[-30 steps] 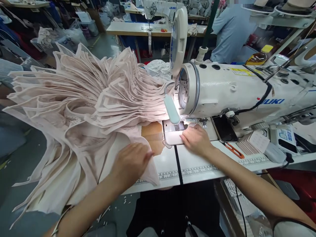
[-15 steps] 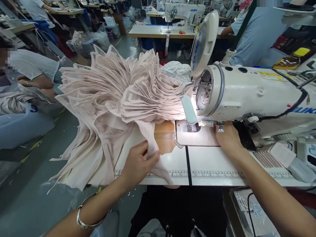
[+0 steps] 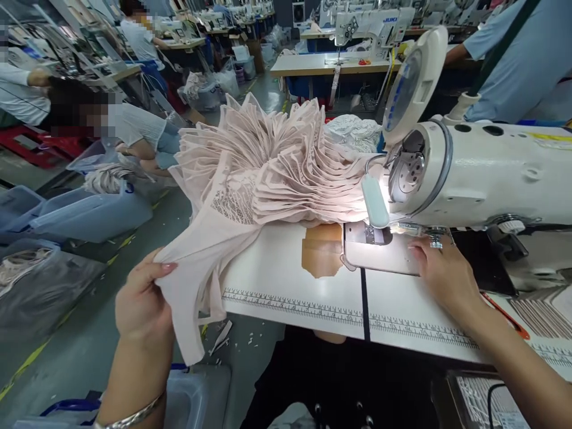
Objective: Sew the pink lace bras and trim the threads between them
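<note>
My left hand (image 3: 145,292) is closed on the edge of a pale pink garment piece (image 3: 192,256), off the left end of the sewing table. The piece has a lace panel and stretches from my fingers to a thick fanned pile of like pieces (image 3: 304,173) on the table. A lit white sewing machine (image 3: 473,173) stands right of the pile, its metal bed plate (image 3: 379,255) bare at the front. Beneath the machine head, my right hand (image 3: 447,277) rests at the plate with fingers curled; whatever they grip is hidden.
A printed ruler (image 3: 290,307) runs along the front table edge, with brown tape (image 3: 322,250) behind it. Orange-handled scissors or a similar tool (image 3: 507,316) lies right of my forearm. Blue tubs (image 3: 93,217) and a seated co-worker (image 3: 138,131) are at the left.
My left hand has moved left, pulling a garment piece out flat from the pile so its lace shows. My right hand has drawn slightly back from under the machine head. The view has turned left.
</note>
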The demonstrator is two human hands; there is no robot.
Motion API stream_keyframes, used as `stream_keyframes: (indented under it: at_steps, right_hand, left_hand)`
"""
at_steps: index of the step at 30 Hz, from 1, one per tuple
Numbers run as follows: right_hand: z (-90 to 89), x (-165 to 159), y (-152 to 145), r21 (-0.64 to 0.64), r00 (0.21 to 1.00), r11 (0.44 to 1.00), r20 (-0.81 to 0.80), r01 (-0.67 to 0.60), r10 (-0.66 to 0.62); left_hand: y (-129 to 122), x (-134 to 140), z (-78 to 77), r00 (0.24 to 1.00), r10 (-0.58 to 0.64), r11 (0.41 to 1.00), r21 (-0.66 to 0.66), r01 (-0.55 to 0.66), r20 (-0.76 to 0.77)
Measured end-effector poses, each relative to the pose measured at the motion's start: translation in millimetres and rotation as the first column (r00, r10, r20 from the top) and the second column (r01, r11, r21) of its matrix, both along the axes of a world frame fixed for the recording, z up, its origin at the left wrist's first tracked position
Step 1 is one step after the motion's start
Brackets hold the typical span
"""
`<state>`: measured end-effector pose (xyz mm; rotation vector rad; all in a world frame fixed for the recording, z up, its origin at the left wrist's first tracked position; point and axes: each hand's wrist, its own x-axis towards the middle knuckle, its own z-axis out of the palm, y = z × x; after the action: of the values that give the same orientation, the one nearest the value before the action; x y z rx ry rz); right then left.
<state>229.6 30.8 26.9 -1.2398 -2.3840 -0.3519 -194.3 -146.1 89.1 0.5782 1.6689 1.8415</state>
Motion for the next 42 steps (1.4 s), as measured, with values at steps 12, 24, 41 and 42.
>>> stream_keyframes:
  at_steps: [12, 24, 41, 42]
  right_hand:
    - [17.8, -205.8, 23.8, -0.211, 0.782, 0.759, -0.28, -0.616, 0.556]
    - [30.3, -227.3, 83.3, -0.28, 0.817, 0.807, -0.439, -0.519, 0.373]
    - [2.7, -19.9, -34.6, 0.182, 0.974, 0.964, -0.082, -0.194, 0.211]
    - [1.1, -20.8, -34.2, 0.158, 0.966, 0.958, -0.053, -0.241, 0.251]
  left_hand:
    - [-5.7, 55.4, -24.8, 0.845, -0.506, 0.81, -0.242, 0.535, 0.174]
    - [31.9, 97.5, -32.5, 0.278, -0.732, 0.671, -0.588, 0.451, -0.621]
    - [154.0, 171.1, -48.2, -0.206, -0.692, 0.422, -0.619, 0.662, -0.692]
    - [148.0, 169.2, -46.2, -0.214, -0.681, 0.413, -0.609, 0.677, -0.7]
